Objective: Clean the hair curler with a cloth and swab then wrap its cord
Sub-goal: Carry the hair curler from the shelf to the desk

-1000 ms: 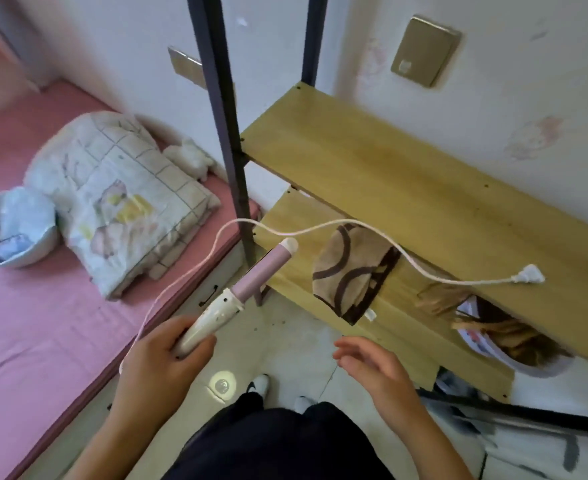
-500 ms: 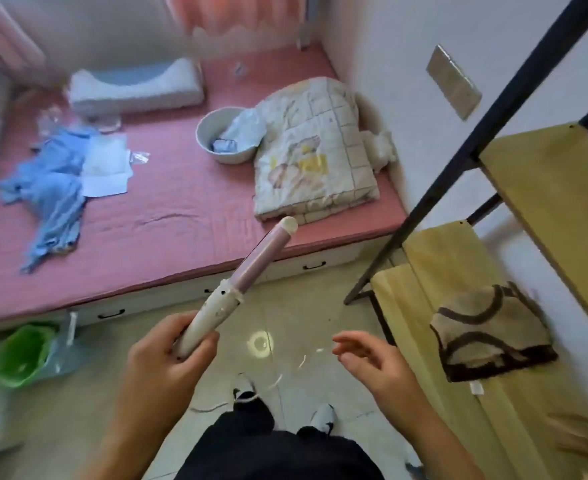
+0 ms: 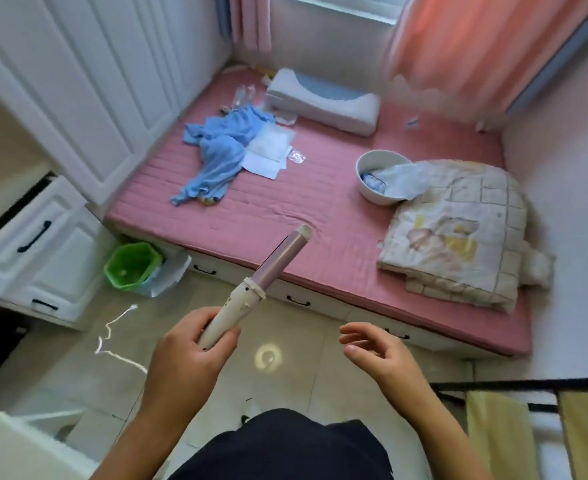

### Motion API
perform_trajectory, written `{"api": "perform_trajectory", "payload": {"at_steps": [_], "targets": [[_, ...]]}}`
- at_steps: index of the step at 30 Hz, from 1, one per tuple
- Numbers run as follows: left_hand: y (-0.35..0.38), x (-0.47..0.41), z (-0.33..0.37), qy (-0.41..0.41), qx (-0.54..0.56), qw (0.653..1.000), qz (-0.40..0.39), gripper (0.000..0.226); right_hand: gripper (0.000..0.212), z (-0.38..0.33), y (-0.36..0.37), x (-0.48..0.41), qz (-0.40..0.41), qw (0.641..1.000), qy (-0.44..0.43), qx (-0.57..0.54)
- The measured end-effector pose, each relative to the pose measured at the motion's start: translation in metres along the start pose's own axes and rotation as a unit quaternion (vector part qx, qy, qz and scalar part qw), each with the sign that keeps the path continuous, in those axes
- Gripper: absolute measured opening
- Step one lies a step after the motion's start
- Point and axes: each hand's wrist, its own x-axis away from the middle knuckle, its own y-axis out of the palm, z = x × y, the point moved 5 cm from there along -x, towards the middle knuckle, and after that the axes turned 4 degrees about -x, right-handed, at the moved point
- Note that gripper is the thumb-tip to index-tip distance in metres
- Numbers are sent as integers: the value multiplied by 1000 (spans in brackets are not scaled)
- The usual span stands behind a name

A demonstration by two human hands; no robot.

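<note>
My left hand [image 3: 188, 358] grips the cream handle of the hair curler [image 3: 257, 289], whose pink barrel points up and to the right, over the edge of the pink bed [image 3: 285, 216]. Its white cord [image 3: 112, 337] trails off to the left in the air above the floor. My right hand [image 3: 379, 351] hovers to the right of the curler, fingers apart, holding nothing. A blue cloth [image 3: 216, 150] lies crumpled on the bed near white paper sheets [image 3: 268, 150]. No swab can be made out.
A white bowl [image 3: 382, 178] and a folded quilt [image 3: 458, 230] sit on the bed's right side, a pillow [image 3: 323, 98] at the back. A green bin [image 3: 133, 265] stands on the floor by white drawers [image 3: 36, 251]. A wooden shelf [image 3: 528, 431] is at lower right.
The view has swung left from the wooden shelf to the bed. The cord has come off the shelf and now trails to the left. The left hand's grip is unchanged.
</note>
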Motion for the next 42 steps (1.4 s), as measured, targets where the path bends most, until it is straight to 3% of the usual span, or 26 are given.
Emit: {"api": "perform_trajectory", "payload": {"at_steps": [8, 14, 18, 25, 35, 42], "targets": [[-136, -35, -107, -80, 13, 989, 123, 15, 38, -78, 143, -85, -125, 990, -49, 35], [-208, -51, -164, -159, 58, 961, 221, 8, 43, -147, 234, -155, -219, 972, -74, 38], [-250, -58, -200, -225, 76, 930, 280, 7, 44, -184, 310, -211, -284, 952, -108, 32], [-373, -80, -241, -301, 67, 853, 422, 3, 43, -281, 492, -296, -452, 877, -161, 35], [-458, -35, -324, -401, 81, 737, 539, 8, 47, -338, 717, -278, -592, 783, -179, 68], [-560, -10, -404, -380, 86, 719, 575, 13, 51, -367, 860, -238, -609, 767, -193, 63]]}}
